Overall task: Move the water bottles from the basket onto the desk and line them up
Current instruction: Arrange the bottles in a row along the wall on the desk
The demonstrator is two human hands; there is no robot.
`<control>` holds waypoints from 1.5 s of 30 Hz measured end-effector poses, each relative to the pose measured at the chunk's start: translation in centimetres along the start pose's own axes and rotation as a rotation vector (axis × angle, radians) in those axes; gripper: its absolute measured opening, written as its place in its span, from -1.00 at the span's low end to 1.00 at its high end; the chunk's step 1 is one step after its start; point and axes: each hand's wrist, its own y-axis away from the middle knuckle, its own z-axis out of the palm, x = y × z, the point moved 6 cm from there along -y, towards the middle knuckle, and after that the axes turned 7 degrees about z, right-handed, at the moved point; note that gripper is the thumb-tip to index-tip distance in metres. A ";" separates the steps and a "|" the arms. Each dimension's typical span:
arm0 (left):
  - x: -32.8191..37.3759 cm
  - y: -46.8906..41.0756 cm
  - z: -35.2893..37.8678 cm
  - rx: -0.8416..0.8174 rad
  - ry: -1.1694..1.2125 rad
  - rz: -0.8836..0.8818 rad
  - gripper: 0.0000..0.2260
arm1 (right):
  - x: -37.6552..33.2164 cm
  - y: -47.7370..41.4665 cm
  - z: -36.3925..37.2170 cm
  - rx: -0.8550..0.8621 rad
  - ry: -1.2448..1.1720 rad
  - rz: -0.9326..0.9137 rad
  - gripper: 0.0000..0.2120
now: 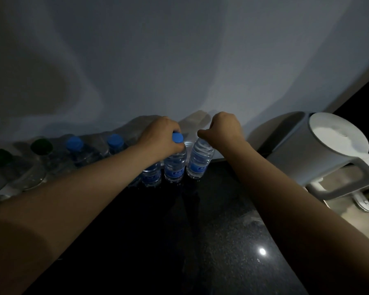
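Now at the set-down, seemingly: grips the left bottle (175, 165) round its neck with the left hand (160, 137), fingers curled beneath the blue cap (177, 138); closes the right hand (224, 129) over the top of the right bottle (200, 161), cap hidden. Stands both upright, just beside each other, on the dark desk (200, 241), at the right end of the row (74, 143) along the wall (179, 60), well apart from the white kettle (328, 154). Shows no basket. Calls next, probably, for easing both grips off without tipping, then nudging the pair into line.

On the desk (200, 241), bottles (175, 167) stand in a row along the wall (179, 60); kettle (320, 154) at right (apart).
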 end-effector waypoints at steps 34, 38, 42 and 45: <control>8.4 6.9 -1.6 -0.162 -0.123 0.175 -0.80 | 10.6 16.9 -7.6 0.029 0.008 0.040 -0.72; 11.3 9.7 0.3 -0.258 -0.122 0.215 -0.76 | 14.2 21.8 -8.8 0.011 0.010 0.122 -0.79; 14.6 12.5 2.8 -0.375 -0.109 0.255 -0.64 | 18.3 27.0 -9.9 0.038 0.018 0.197 -0.82; 17.3 14.3 4.5 -0.440 -0.121 0.305 -0.64 | 21.4 30.7 -10.9 0.068 0.053 0.261 -0.80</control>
